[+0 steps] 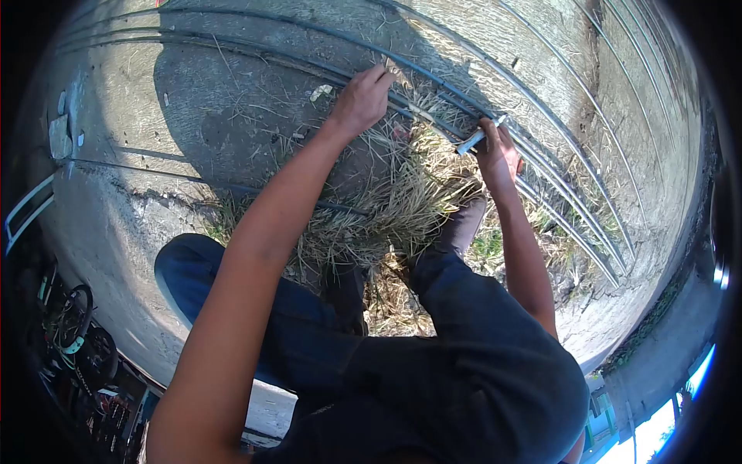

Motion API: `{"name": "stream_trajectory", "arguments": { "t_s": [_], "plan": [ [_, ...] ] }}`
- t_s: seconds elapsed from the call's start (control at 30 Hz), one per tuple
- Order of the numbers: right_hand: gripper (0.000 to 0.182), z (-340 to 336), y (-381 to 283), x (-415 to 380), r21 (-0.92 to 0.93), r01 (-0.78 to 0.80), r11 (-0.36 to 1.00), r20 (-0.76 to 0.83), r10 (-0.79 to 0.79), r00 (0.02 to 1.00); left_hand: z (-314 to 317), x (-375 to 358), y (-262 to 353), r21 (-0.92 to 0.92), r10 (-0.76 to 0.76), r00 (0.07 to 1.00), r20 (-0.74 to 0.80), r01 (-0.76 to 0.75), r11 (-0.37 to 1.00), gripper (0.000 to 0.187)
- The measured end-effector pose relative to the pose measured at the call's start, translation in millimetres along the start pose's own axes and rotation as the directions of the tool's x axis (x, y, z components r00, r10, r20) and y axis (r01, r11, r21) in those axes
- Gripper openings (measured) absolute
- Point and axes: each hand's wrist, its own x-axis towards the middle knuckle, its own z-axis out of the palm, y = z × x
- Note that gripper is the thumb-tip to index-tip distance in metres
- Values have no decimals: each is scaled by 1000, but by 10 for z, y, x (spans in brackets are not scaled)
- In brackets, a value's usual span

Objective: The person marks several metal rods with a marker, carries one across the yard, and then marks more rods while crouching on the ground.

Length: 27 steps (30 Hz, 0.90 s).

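Observation:
My left hand is closed in a pinch at the bundle of long thin metal rods. Its fingertips hide whatever lies between them. Farther right, my right hand is closed around a short pale stick-like tool, whose ends stick out on both sides of the fingers. That hand rests against the same rods, which run curved across the view and pass under both hands. Dry grass lies below the rods, between my hands and my feet.
More rods stretch over the concrete ground at the upper right. My bent knees, in dark trousers, are below. A bicycle stands at the lower left, near a pale metal frame. A pale block lies at the left.

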Motion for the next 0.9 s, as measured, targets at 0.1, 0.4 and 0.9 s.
{"name": "stream_trajectory", "arguments": {
  "t_s": [0.1, 0.4, 0.9],
  "plan": [
    [40, 46, 13, 3, -25, 24, 999, 14, -24, 1000, 0, -106, 91, 27, -98, 995, 0, 98, 995, 27],
    [30, 43, -54, 150, -98, 64, 993, 3, -64, 998, -88, -186, 83, -60, -90, 996, -14, 89, 994, 29],
    [28, 39, -44, 344, 5, 280, 960, 144, -278, 950, -774, -885, 22, -83, -219, 959, -181, 207, 975, 35]
  ]
}}
